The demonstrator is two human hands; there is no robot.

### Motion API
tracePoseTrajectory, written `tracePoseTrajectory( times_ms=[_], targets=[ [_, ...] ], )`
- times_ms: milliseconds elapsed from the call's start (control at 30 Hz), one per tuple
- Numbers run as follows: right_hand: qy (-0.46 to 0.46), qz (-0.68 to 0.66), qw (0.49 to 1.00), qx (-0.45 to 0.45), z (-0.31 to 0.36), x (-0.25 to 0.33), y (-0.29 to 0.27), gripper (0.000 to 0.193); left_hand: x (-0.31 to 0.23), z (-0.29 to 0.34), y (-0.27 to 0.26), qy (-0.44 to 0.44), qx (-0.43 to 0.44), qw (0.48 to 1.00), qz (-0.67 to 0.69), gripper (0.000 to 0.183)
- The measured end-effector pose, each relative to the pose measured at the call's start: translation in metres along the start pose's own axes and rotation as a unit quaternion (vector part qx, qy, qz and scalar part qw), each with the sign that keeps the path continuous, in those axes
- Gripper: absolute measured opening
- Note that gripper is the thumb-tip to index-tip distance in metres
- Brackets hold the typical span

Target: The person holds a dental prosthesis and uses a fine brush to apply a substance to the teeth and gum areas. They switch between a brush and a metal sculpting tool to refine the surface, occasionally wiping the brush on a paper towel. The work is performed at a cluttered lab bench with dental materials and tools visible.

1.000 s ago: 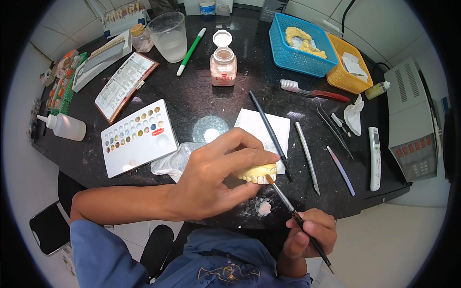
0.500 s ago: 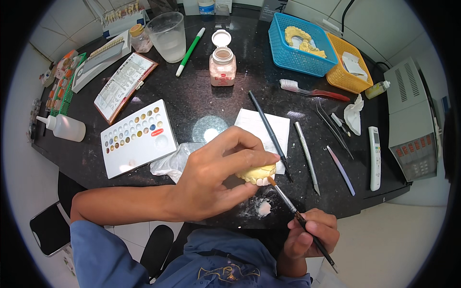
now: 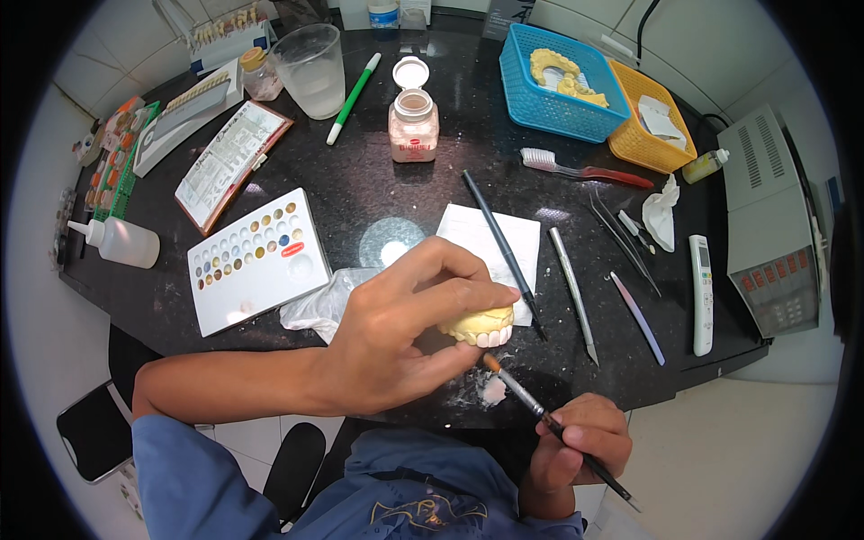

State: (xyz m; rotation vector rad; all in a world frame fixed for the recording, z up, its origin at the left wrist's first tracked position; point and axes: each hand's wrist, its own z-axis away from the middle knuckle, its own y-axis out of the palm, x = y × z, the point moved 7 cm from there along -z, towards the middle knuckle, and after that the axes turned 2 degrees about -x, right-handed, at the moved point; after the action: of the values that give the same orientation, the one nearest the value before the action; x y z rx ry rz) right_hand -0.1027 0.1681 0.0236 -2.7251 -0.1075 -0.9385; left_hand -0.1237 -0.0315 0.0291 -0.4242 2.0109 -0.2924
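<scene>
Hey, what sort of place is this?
Probably a dental workshop: the left hand holds a yellow tooth model, the right hand holds a brush, and similar yellow casts sit in the blue basket.

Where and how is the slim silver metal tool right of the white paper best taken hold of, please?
Probably mid-shaft on the slim silver metal tool, from the right: its tapered, pointed end faces the person, and the slender black tool lies to its left. The right hand holds the black-handled paintbrush with brown bristles, so it would need freeing first.

Yellow dental cast [image 3: 483, 320]; white teeth [image 3: 494, 338]; orange-tipped black brush [image 3: 518, 390]
</scene>
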Motion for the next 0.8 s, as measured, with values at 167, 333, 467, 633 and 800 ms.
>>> tracePoseTrajectory(
  times_ms=[167,333,467,633,800],
  targets=[
    [0.02,0.002,0.998,-0.055,0.006,-0.005,-0.005,0.029,0.0,0.0,0.0,-0.006,0.002,1.0,-0.006,0.042],
    [0.033,0.011,0.998,-0.057,0.005,-0.005,-0.002,0.03,-0.001,0.0,0.001,0.003,-0.002,1.0,-0.008,0.043],
    [0.006,-0.009,0.996,-0.084,0.013,-0.005,-0.011,0.034,0.0,0.001,0.0,-0.001,0.0,1.0,-0.006,0.043],
    [0.087,-0.026,0.978,-0.188,0.007,-0.011,-0.013,0.027,0.001,0.002,-0.001,-0.003,-0.001,1.0,-0.006,0.042],
    [0.156,0.06,0.986,0.009,-0.031,-0.027,0.013,0.024,-0.002,0.001,-0.001,0.009,0.01,1.0,0.026,0.04]
  ],
)
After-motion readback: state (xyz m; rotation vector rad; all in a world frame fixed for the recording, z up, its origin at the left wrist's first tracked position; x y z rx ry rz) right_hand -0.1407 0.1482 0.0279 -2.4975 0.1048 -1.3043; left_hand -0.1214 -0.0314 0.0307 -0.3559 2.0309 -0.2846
